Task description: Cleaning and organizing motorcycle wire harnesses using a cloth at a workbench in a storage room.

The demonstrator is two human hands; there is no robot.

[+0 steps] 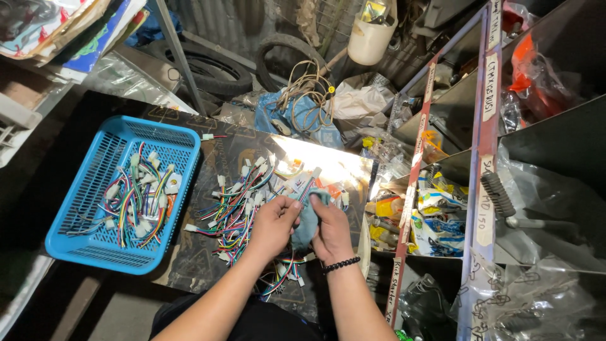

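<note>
My left hand (pixel 273 224) and my right hand (pixel 331 231) meet over a dark work surface (pixel 208 268). Together they grip a grey-blue cloth (pixel 307 218). A wire connector (pixel 308 181) with a white plug and coloured leads sticks up from between the hands, wrapped by the cloth. A black bead bracelet (pixel 341 264) circles my right wrist. Under and left of my hands lies a loose pile of coloured wire connectors (pixel 237 202). A blue plastic basket (pixel 95 249) at the left holds more of the same connectors (pixel 140 199).
Metal shelf compartments (pixel 483 151) at the right hold packaged parts and plastic bags. A coil of beige cord (pixel 307 88), tyres (pixel 208 66) and a white jug (pixel 369 38) lie behind. Stacked papers (pixel 69 28) sit top left.
</note>
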